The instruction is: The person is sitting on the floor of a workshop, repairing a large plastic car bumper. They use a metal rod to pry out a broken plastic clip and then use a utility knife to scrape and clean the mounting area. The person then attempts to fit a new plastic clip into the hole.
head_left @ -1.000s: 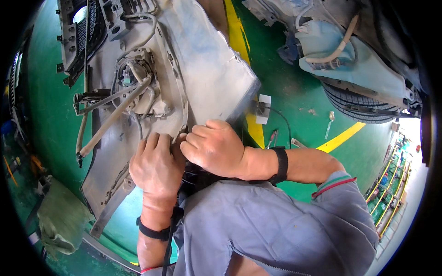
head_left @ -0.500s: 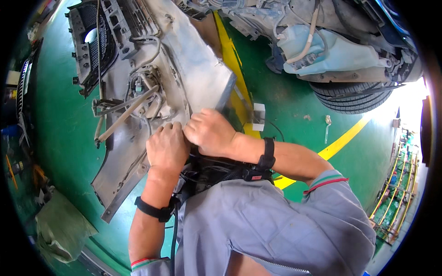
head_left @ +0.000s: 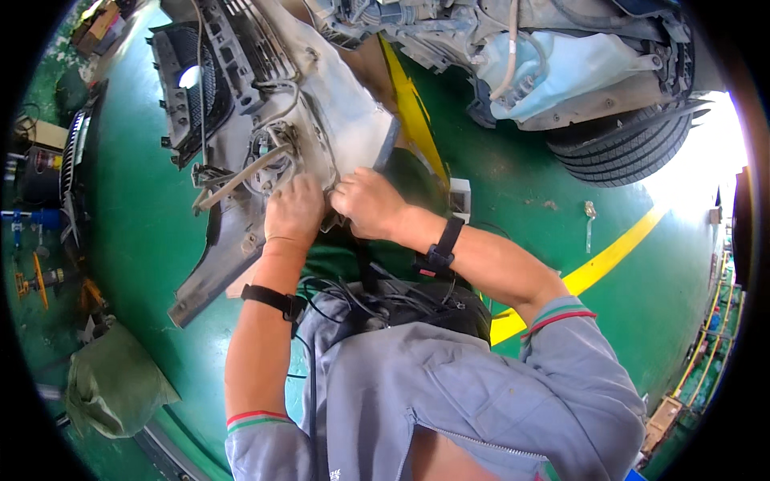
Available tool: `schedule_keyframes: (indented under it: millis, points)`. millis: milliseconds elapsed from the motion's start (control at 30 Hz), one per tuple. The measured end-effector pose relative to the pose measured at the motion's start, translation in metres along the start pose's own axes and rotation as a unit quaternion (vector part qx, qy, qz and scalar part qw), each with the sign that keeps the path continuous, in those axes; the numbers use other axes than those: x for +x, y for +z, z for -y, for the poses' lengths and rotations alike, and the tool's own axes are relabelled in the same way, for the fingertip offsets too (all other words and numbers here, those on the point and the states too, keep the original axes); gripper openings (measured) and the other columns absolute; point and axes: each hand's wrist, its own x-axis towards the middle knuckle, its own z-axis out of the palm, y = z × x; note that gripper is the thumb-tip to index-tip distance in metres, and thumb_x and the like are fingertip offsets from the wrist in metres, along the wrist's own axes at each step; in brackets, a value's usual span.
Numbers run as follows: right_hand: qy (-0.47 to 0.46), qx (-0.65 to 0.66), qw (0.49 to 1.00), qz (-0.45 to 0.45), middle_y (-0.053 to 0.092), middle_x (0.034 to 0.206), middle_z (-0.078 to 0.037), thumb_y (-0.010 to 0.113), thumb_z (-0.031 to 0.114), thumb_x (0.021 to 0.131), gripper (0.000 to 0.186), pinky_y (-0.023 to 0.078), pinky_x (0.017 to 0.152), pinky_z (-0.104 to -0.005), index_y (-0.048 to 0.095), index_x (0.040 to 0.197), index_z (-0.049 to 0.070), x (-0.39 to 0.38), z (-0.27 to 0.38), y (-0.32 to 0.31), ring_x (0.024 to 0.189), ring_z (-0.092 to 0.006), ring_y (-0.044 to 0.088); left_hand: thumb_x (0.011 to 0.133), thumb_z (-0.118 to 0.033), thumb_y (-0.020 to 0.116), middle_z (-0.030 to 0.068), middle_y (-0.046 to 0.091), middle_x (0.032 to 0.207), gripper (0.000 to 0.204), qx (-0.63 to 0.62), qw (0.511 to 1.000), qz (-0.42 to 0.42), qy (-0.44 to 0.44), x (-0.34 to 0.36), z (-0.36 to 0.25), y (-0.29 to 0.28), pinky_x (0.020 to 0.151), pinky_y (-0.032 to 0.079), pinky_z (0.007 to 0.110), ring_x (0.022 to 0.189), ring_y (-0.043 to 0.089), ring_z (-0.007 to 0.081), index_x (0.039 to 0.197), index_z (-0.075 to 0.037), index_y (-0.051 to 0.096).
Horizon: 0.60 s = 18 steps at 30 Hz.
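Note:
A pale, dusty car bumper [head_left: 353, 112] is turned with its inner side toward me, with wiring and brackets on it. Both my hands are at its near edge, close side by side. My left hand [head_left: 295, 210] is closed, knuckles up, its fingertips hidden at the bumper. Just to its right, my right hand [head_left: 369, 202] is a fist on the same edge. A lamp-like fitting with a light strut [head_left: 241, 178] lies beyond my left hand. A black mesh grille [head_left: 212, 80] sits at the bumper's far left part.
At upper right is a car's exposed underside with a pale blue fluid tank [head_left: 553, 76] and a tyre [head_left: 626, 152]. A small white box [head_left: 459, 200] stands by the yellow floor line [head_left: 618, 250]. A green bag [head_left: 116, 381] lies at lower left; black cables [head_left: 385, 301] hang at my waist.
Both hands have moved a little away from my body, still closed at the bumper's edge. The bumper's near left end has shifted farther off, and the whole view has swung slightly.

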Motion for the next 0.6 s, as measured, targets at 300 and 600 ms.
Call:
schedule_keyframes:
  millis: [300,600]
  points:
    - [-0.010,0.032,0.996,-0.085,0.063,0.077,-0.008,0.066,0.004,0.062,0.014,0.046,0.078,-0.0379,0.059,0.073,0.007,-0.005,0.008,0.004,0.083,-0.0262,0.062,0.086,-0.021,0.061,0.0027,0.057,0.095,0.016,0.074,0.995,-0.035,0.052,-0.011,0.000,-0.003,0.068,0.053,0.034,0.083,0.063,0.0192,0.100,-0.015,0.056]
    - [0.016,0.060,0.991,-0.122,0.059,0.074,-0.004,0.068,0.009,0.062,0.015,0.043,0.069,-0.0360,0.058,0.074,0.010,-0.013,0.031,0.028,0.079,-0.0232,0.060,0.076,-0.048,0.080,0.0036,0.066,0.093,0.044,0.001,0.998,0.043,-0.045,0.004,0.020,-0.010,0.074,0.054,0.040,0.085,0.069,0.0258,0.102,-0.016,0.064]
